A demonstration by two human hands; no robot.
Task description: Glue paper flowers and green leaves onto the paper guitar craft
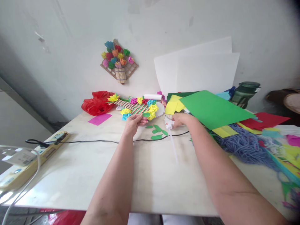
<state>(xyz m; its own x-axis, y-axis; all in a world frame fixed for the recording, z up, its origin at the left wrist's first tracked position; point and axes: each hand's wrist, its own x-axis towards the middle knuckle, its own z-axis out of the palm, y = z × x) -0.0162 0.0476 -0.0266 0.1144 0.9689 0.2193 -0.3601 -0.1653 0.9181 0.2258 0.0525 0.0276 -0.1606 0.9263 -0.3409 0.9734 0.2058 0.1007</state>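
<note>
Between the thumb and fingers of my left hand point(134, 122) is a green paper leaf point(146, 114). It is held at the near edge of a lattice of thin sticks point(132, 106), which is trimmed with yellow, blue, pink and red paper flowers point(153, 109). My right hand point(180, 119) is closed around a white glue gun point(168, 122), and a long clear glue stick point(173, 147) sticks out of its back toward me. Several loose green leaves point(157, 137) lie on the table between my hands.
A black cord point(93, 141) crosses the table from a power strip point(35, 159) at left. Green paper point(215, 109), blue yarn point(246, 145) and coloured scraps crowd the right. A red plastic bag point(97, 103) sits behind. A flower decoration point(120, 75) hangs on the wall.
</note>
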